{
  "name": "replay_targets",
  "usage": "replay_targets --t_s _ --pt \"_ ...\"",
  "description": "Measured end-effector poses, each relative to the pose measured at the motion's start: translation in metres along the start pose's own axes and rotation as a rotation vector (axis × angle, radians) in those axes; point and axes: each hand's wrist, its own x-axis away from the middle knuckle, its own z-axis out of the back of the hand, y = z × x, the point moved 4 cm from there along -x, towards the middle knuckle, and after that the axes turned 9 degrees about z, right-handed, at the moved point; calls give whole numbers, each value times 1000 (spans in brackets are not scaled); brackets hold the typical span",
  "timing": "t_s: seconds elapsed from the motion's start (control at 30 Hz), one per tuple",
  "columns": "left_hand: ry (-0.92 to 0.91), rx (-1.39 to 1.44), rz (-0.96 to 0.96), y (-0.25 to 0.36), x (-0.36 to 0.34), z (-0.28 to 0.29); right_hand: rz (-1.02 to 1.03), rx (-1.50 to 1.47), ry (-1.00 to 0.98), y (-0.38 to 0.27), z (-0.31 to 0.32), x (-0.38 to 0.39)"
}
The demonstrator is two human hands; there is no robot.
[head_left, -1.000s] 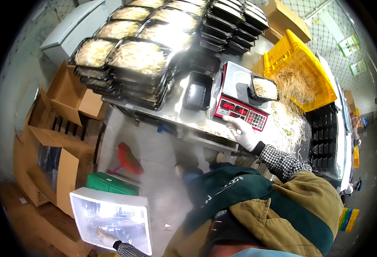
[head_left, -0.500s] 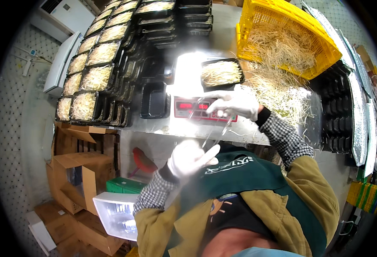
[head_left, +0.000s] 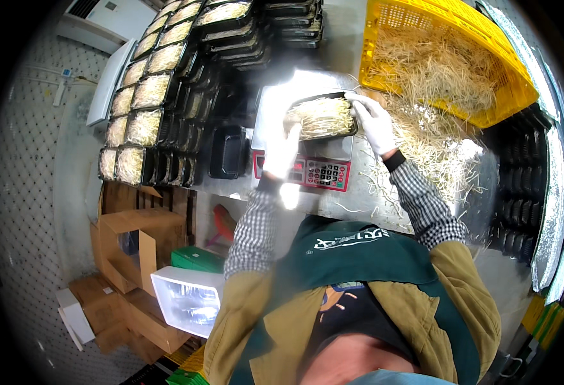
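My white-gloved left hand [head_left: 284, 146] grips the left end of a black tray [head_left: 318, 117] filled with pale thin strands, and my white-gloved right hand [head_left: 373, 124] holds its right end, fingers at the rim. The tray is over the platform of a red-fronted scale [head_left: 325, 173]; whether a clear lid covers it, I cannot make out. An empty black tray [head_left: 225, 153] stands left of the scale. Loose pale strands [head_left: 426, 147] lie heaped to the right.
Filled tray stacks [head_left: 148, 93] cover the table's left side. A yellow crate [head_left: 516, 90] with straw-like strands stands back right, beside black tray stacks [head_left: 519, 186]. Cardboard boxes [head_left: 118, 256] and a white foam box [head_left: 185, 298] sit below, at the left.
My left hand has risen from low left to the filled tray, and my right hand has moved up beside it. The clear piece held half a second ago is no longer distinguishable.
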Motion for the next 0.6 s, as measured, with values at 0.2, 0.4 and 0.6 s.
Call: replay_targets --t_s 0.2,0.4,0.6 --pt "152 -1219 -185 -25 -65 -48 209 567 122 61 -13 -50" --pt "58 -1189 -152 -69 -87 -49 -182 303 50 84 -17 -52" --pt "71 -1195 -85 -64 -92 -55 -183 -116 -3 110 -11 -62"
